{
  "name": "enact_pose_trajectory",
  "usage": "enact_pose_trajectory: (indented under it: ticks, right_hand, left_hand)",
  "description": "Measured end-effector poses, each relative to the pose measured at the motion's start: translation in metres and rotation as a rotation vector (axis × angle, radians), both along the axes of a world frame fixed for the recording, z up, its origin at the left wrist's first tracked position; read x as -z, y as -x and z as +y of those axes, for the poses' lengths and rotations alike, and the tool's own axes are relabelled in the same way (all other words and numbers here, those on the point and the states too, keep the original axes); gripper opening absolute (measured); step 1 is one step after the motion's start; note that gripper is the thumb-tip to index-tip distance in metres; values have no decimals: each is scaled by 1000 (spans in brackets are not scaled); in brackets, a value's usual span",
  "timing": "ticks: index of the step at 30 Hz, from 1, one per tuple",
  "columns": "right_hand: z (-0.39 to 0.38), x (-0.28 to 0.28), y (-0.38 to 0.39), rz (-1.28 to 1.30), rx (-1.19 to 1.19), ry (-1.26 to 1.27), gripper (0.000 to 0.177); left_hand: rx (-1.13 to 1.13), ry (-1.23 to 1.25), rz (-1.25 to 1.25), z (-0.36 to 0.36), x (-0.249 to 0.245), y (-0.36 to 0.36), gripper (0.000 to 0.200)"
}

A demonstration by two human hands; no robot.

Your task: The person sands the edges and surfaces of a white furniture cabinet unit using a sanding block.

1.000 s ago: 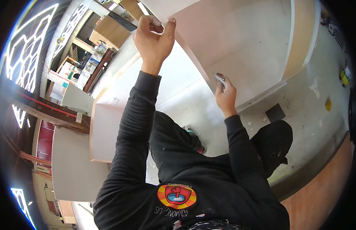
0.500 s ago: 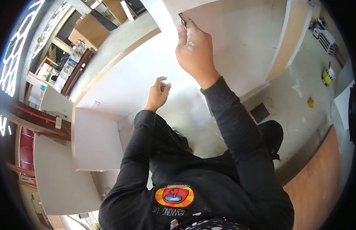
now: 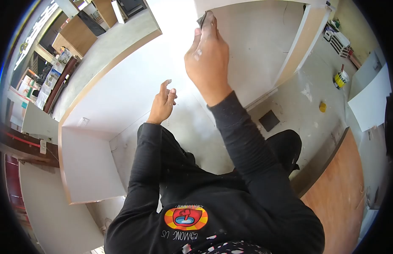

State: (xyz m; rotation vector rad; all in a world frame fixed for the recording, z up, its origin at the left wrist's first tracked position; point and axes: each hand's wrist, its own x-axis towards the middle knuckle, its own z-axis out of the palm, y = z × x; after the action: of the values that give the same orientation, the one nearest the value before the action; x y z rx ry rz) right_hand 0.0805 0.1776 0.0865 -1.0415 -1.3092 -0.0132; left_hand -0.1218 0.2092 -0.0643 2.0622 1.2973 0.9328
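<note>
My right hand [image 3: 208, 63] reaches up to the edge between the white panel [image 3: 173, 31] and the recess beside it. Its fingers pinch a small dark grey piece of sandpaper [image 3: 201, 20], mostly hidden by the fingers; it appears folded and lies against the panel's edge. Whitish dust marks the back of this hand. Lower and to the left, my left hand [image 3: 162, 105] hangs in the air before the white curved unit [image 3: 107, 106], holding nothing, its fingers loosely bent and apart.
A dark square sheet [image 3: 269, 121] lies on the floor near my right knee. Farther right stand a yellow-labelled bucket [image 3: 340, 80] and a small yellow lid-like object [image 3: 322, 106]. A curved wooden panel [image 3: 338, 182] is close on my right.
The view has shifted, so the surroundings sit farther left. My right hand stays at the panel's edge with the sandpaper, its fingers tipped more upright. My left hand remains raised and empty.
</note>
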Motion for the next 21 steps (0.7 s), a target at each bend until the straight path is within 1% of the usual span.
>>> enact_pose_trajectory:
  ticks: [1, 3, 4, 5, 6, 7, 8, 9, 10, 11, 12, 13, 15, 16, 17, 18, 19, 20, 21]
  right_hand:
    - [1, 11, 2, -6, 4, -1, 56]
    - [-1, 63, 9, -136, 191, -153, 60]
    - [-5, 88, 9, -134, 165, -106, 62]
    - [-6, 94, 10, -140, 167, -109, 62]
    - [-6, 99, 11, -111, 165, -43, 61]
    - [-5, 99, 11, -81, 165, 19, 60]
    - [-2, 77, 9, -105, 194, -13, 55]
    - [-2, 48, 5, -100, 197, -8, 55]
    - [-2, 17, -1, -100, 139, 1, 53]
    - [0, -1, -3, -102, 81, 11, 51]
    - [5, -7, 1, -99, 152, 81, 50]
    - [4, 1, 1, -102, 153, 81, 50]
    - [2, 38, 3, -141, 197, -126, 50]
    - [-5, 65, 3, -138, 136, 42, 57]
    - [-7, 87, 7, -139, 136, 41, 57]
    - [-9, 106, 10, -107, 126, 123, 56]
    - [-9, 114, 10, -74, 118, 204, 55]
    - [-12, 91, 6, -54, 53, 152, 56]
    - [-7, 66, 4, -93, 116, -44, 54]
  left_hand:
    - [4, -1, -6, 0, -1, 0, 51]
    - [-2, 2, 12, -4, -6, 0, 53]
    - [0, -2, 5, -5, -7, 1, 53]
    - [-14, 9, -9, -6, -7, 2, 54]
    - [-27, 19, -22, -7, -8, 2, 55]
    - [-24, 11, -26, -6, -9, 1, 55]
    - [-32, 6, -32, -6, -8, 1, 56]
    - [-39, 8, -33, -8, -6, 2, 57]
    - [-38, 12, -30, -8, -6, 3, 57]
    - [-34, 6, -38, -8, -7, 3, 57]
    - [-30, 1, -48, -8, -7, 4, 58]
    - [-30, 1, -50, -8, -7, 4, 58]
    - [-35, -3, -46, -7, -7, 4, 58]
    - [-36, -6, -48, -7, -8, 4, 58]
    - [-32, -1, -50, -7, -8, 4, 58]
    - [-28, 3, -52, -8, -8, 4, 58]
    - [-28, 1, -54, -7, -7, 3, 58]
    - [-25, -8, -54, -5, -5, 3, 56]
    - [-22, -11, -47, -5, -3, 3, 55]
